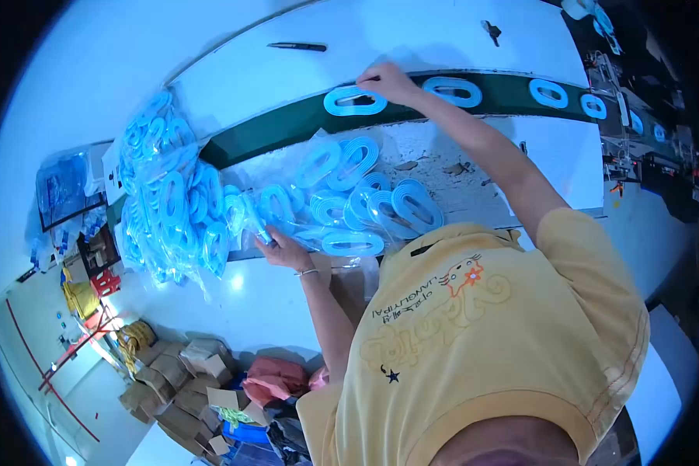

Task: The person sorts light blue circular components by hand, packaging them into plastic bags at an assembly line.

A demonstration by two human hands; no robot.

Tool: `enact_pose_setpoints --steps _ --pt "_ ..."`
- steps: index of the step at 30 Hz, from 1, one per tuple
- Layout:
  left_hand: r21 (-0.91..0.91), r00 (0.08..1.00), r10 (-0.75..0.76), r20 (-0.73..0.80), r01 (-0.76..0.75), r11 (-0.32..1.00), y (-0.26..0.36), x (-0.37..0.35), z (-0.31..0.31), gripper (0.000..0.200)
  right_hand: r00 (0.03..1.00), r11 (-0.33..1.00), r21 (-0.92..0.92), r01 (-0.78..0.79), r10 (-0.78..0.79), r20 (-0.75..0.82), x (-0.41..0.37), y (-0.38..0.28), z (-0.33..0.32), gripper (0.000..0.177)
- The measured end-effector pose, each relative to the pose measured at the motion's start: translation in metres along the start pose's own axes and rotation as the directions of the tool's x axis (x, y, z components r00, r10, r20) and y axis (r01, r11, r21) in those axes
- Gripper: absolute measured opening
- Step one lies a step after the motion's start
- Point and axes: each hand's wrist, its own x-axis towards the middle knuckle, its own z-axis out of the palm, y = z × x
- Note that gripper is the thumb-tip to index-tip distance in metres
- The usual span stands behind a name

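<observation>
My right hand (394, 84) is stretched over a green conveyor belt, its fingers closed at the top edge of a pale blue oval coil of flat strip (355, 102). Its fingertips are partly hidden. My left hand (285, 250) is low on the near side, closed around the end of a coil in a clear plastic bag (250, 220). Beside it lie several loose or bagged coils (355, 163) in a spread heap. Farther left, a large pile of bagged coils (175, 198) hangs over the table edge.
More coils (452, 92) lie along the green belt (264, 138) to the right. A black pen-like tool (297, 46) and a small dark object (491, 33) rest on the far white surface. Cardboard boxes (186, 388) stand on the floor at lower left. Machinery (617, 159) is at right.
</observation>
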Motion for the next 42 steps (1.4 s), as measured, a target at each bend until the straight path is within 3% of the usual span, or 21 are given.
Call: enact_pose_setpoints --steps 1,6,7,8,13,15,18,20,23,25,26,28,30,31,33,35,36,38,40,41,42 --pt "0.018 0.999 0.027 -0.017 -0.027 0.999 0.000 -0.001 0.000 0.019 1.000 1.000 0.008 0.002 -0.002 0.007 -0.002 -0.004 0.003 0.015" --pt "0.019 0.997 0.068 -0.043 -0.068 0.998 -0.002 0.004 0.004 0.017 0.906 0.794 -0.556 0.246 -0.393 -0.160 -0.041 -0.040 -0.007 0.023" --pt "0.001 0.997 0.067 -0.038 -0.067 0.998 -0.001 0.004 0.003 0.016 0.990 0.934 -0.327 0.143 -0.132 0.056 -0.059 -0.060 -0.015 0.024" --pt "-0.017 0.997 0.067 -0.029 -0.068 0.998 -0.002 0.001 0.000 0.016 0.942 0.991 -0.120 -0.055 0.092 0.322 -0.073 -0.072 -0.017 0.025" --pt "0.037 0.997 0.070 -0.040 -0.068 0.997 0.005 0.000 -0.001 0.015 0.954 0.992 0.002 -0.128 0.122 0.274 -0.087 -0.065 0.022 0.025" --pt "0.017 0.997 0.070 -0.040 -0.069 0.997 0.001 0.006 -0.001 0.015 0.897 0.931 0.223 -0.289 0.182 0.402 -0.077 -0.056 -0.001 0.026" --pt "-0.060 0.999 0.022 -0.025 -0.024 0.998 -0.008 -0.001 0.003 0.013 0.918 0.863 0.311 -0.398 0.374 0.135 -0.061 -0.049 -0.037 0.025" --pt "-0.064 1.000 0.019 -0.024 -0.020 0.998 -0.010 -0.004 0.001 0.013 0.931 0.881 0.343 -0.326 0.362 -0.046 -0.044 -0.035 -0.027 0.022" --pt "-0.092 0.998 0.069 -0.010 -0.069 0.993 -0.007 0.002 0.001 0.012 0.913 0.813 0.448 -0.372 0.407 0.020 -0.015 -0.017 0.025 0.021" --pt "-0.438 0.980 -0.198 -0.029 0.166 0.884 0.025 0.005 -0.008 0.013 0.958 0.946 -0.242 -0.217 0.254 0.132 -0.011 -0.016 0.030 0.025" --pt "-0.443 0.982 -0.187 -0.019 0.160 0.882 0.037 0.009 -0.019 0.013 0.959 0.944 -0.240 -0.225 0.258 0.116 -0.018 -0.024 0.024 0.025" --pt "-0.477 0.877 -0.480 -0.001 0.422 0.771 0.063 0.011 -0.042 0.014 0.991 0.927 -0.365 0.081 -0.036 0.129 -0.051 -0.041 0.001 0.031" --pt "-0.574 0.839 -0.539 -0.082 0.402 0.713 0.115 0.012 -0.060 0.010 0.784 0.996 -0.061 -0.065 0.089 0.615 -0.079 -0.066 -0.048 0.033" --pt "-0.564 0.838 -0.541 -0.076 0.411 0.716 0.127 0.015 -0.067 0.010 0.703 0.995 -0.102 -0.005 0.076 0.707 -0.098 -0.078 -0.060 0.031" --pt "-0.562 0.877 -0.436 -0.201 0.261 0.785 0.142 0.020 -0.075 0.007 0.680 0.975 -0.105 0.193 -0.056 0.731 -0.136 -0.074 -0.064 0.030" --pt "-0.563 0.895 -0.402 -0.193 0.234 0.793 0.136 0.028 -0.073 0.007 0.852 0.896 -0.301 0.325 -0.140 0.504 -0.182 -0.040 -0.042 0.026" --pt "-0.559 0.908 -0.367 -0.200 0.202 0.804 0.129 0.035 -0.073 0.007 0.854 0.893 -0.303 0.332 -0.148 0.499 -0.175 -0.049 -0.053 0.026" --pt "-0.543 0.927 -0.295 -0.231 0.128 0.830 0.115 0.044 -0.074 0.006 0.645 0.970 -0.239 -0.034 0.204 0.737 -0.151 -0.065 -0.081 0.027" --pt "-0.497 0.931 -0.269 -0.246 0.117 0.860 0.091 0.045 -0.070 0.008 0.671 0.987 -0.148 -0.064 0.152 0.726 -0.126 -0.055 -0.105 0.019" --pt "-0.457 0.939 -0.248 -0.239 0.117 0.882 0.084 0.044 -0.055 0.010 0.835 0.987 -0.116 -0.115 0.159 0.527 -0.116 -0.056 -0.108 0.017" --pt "-0.419 0.947 -0.228 -0.227 0.117 0.901 0.075 0.039 -0.050 0.013 0.881 0.966 -0.012 -0.257 0.239 0.409 -0.103 -0.059 -0.105 0.018"
